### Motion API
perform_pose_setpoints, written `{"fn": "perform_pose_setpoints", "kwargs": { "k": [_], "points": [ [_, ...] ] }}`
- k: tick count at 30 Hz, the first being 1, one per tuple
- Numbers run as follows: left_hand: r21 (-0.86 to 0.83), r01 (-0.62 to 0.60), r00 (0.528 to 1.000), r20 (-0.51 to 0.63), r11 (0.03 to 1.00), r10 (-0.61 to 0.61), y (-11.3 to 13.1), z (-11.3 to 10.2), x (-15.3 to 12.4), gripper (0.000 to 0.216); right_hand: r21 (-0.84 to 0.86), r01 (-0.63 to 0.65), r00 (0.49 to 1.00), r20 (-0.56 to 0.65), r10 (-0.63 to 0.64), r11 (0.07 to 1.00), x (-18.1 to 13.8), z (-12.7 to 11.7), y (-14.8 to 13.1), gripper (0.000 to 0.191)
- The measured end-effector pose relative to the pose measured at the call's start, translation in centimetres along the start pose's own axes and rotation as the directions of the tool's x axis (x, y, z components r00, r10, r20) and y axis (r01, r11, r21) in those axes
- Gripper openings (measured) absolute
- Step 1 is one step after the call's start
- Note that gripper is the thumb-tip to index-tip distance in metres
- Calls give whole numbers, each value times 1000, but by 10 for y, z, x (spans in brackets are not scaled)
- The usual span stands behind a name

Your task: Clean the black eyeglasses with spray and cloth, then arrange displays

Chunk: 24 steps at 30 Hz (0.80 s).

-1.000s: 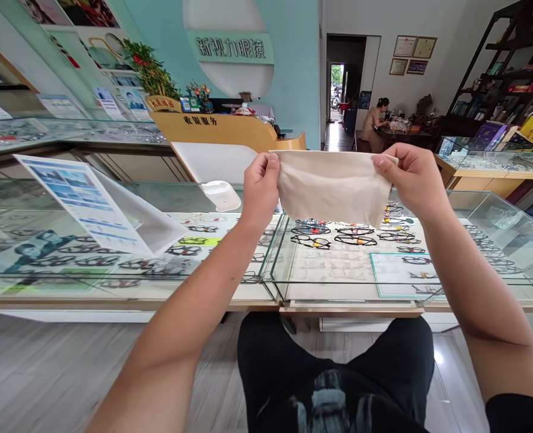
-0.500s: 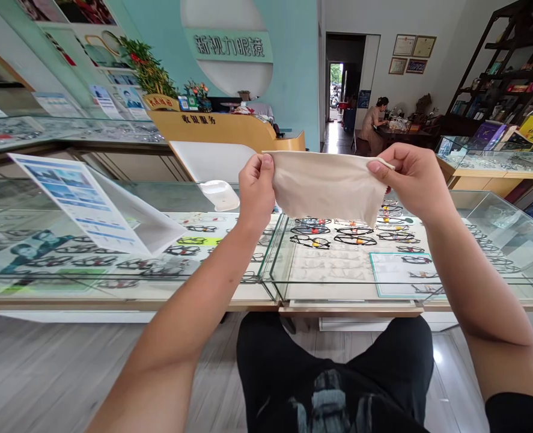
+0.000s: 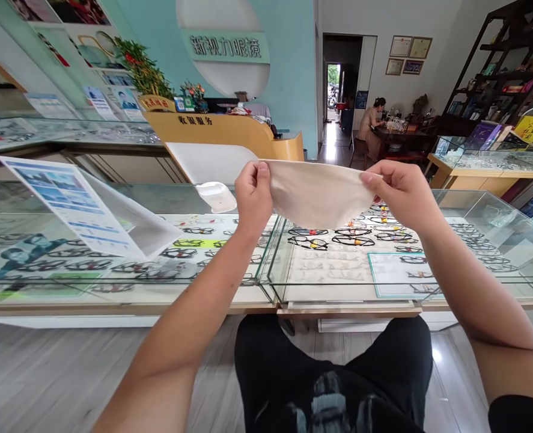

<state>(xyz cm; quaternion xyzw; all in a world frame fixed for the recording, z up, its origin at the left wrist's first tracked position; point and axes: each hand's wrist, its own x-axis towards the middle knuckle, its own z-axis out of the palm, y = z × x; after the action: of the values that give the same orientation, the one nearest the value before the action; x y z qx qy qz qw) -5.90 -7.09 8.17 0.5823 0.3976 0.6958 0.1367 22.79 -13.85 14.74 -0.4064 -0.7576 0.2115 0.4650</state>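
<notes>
A beige cloth (image 3: 318, 192) is stretched in the air between my two hands, above a glass display counter (image 3: 293, 282). My left hand (image 3: 252, 195) pinches its left top corner between thumb and fingers. My right hand (image 3: 399, 192) pinches the right top corner the same way. The cloth sags in the middle and hangs over rows of eyeglass frames (image 3: 333, 237) inside the counter.
A folded leaflet stand (image 3: 81, 207) and a white tray (image 3: 216, 195) sit on the counter's left half. Behind it stands a yellow reception desk (image 3: 230, 135). A seated person (image 3: 369, 123) works at a far table. Dark shelves (image 3: 505, 66) line the right wall.
Both hands have lowered the cloth slightly and come a little closer together, so the cloth now sags more in the middle.
</notes>
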Motion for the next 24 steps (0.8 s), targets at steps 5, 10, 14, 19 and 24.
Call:
{"fn": "perform_pose_setpoints", "kwargs": {
  "k": [5,10,14,19,24],
  "points": [
    [-37,13,1000,-7,999,-13,0,0,4,64,-43,5,999,-41,-7,999,0,-2,-14,43],
    [-13,-9,999,-49,1000,8,0,5,6,69,-73,-9,998,-58,5,997,-2,0,-28,39],
    [3,-41,995,-87,999,41,0,9,9,70,-74,2,998,-55,-6,997,-1,0,-31,38],
    [8,-42,997,-65,999,42,-1,9,12,71,-101,7,997,-69,-14,995,-1,-2,-30,37],
    [-25,-22,999,-41,999,21,2,7,13,72,-97,16,997,-68,-23,995,-4,-5,-33,38]
  ]
}}
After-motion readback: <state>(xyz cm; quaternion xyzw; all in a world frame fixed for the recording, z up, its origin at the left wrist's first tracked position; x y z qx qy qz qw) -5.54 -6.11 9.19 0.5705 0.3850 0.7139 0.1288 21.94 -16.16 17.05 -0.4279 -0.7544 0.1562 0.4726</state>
